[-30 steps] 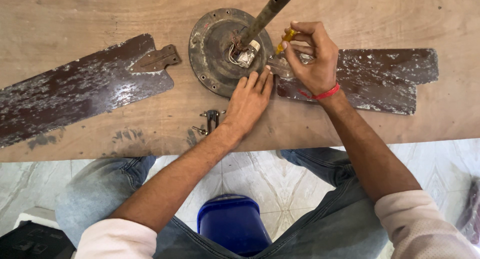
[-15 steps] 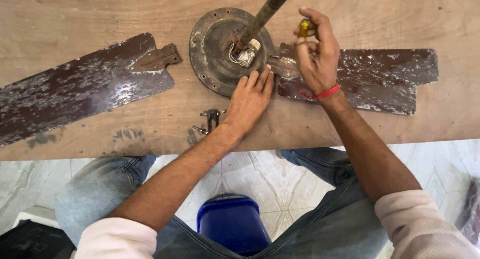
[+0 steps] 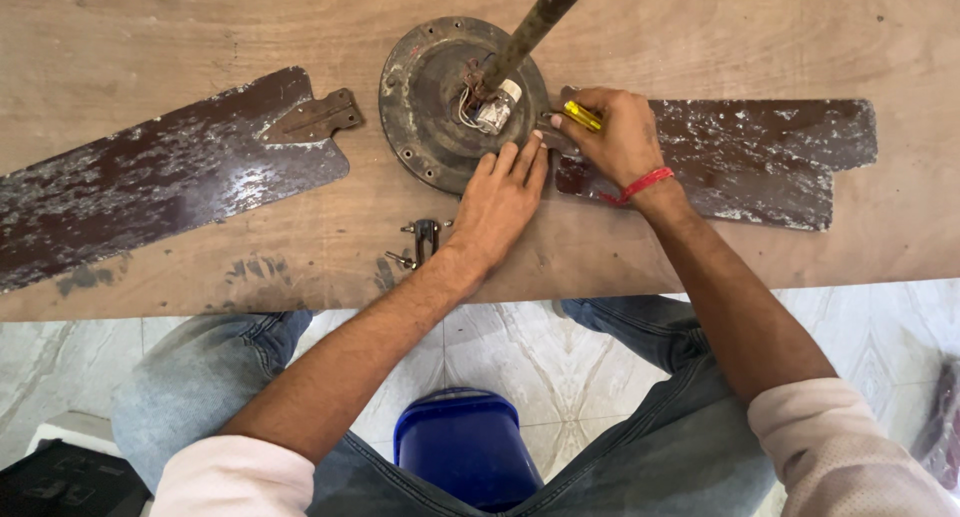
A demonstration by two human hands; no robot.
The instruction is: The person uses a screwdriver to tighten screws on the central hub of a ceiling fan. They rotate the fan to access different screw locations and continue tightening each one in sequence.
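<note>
A round, rusty fan motor housing point(image 3: 430, 97) lies on the wooden bench point(image 3: 700, 37), with a metal rod point(image 3: 535, 22) rising from its centre beside a small white part and wires. My left hand point(image 3: 500, 202) rests flat against the housing's near rim, fingers together. My right hand point(image 3: 615, 137) grips a yellow-handled screwdriver point(image 3: 582, 116), its tip at the housing's right edge where a worn brown fan blade point(image 3: 740, 162) meets it. A red thread circles my right wrist.
A second detached brown blade point(image 3: 150, 192) with its metal bracket point(image 3: 315, 117) lies at the left. A few screws and a small metal fitting point(image 3: 422, 239) sit near the bench's front edge. A blue bucket point(image 3: 465, 447) stands between my knees on the tiled floor.
My right hand lifted the screwdriver upright, then lowered it sideways to the housing's right edge. My left hand stayed pressed on the rim.
</note>
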